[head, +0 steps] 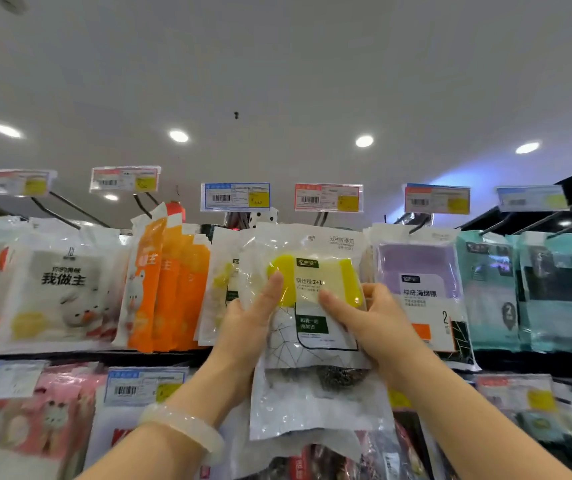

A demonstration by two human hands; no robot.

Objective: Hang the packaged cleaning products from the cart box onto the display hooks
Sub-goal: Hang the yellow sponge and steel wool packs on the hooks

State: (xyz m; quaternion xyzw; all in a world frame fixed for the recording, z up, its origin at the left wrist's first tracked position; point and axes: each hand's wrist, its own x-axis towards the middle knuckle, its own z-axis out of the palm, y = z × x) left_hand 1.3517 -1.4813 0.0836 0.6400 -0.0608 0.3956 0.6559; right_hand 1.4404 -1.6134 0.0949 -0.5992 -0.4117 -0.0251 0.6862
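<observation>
A clear and white sponge pack (pixel 312 327), with a yellow sponge at its top and steel wool at its bottom, is held upright in front of the top row of hooks. My left hand (pixel 250 323) grips its left edge, thumb on the yellow sponge. My right hand (pixel 371 320) grips its right side, thumb across the front. The pack's top edge reaches up under a red price tag (pixel 328 197), and the hook there is hidden behind the pack. Just behind and to the left hangs a matching sponge pack (pixel 220 289). The cart box is out of view.
Along the top row hang white bunny packs (pixel 59 289), orange packs (pixel 163 282), a purple sponge pack (pixel 419 289) and teal cloth packs (pixel 537 289). Price tags stick out on hook arms overhead. A lower row of pink and other packs (pixel 45 417) hangs below my arms.
</observation>
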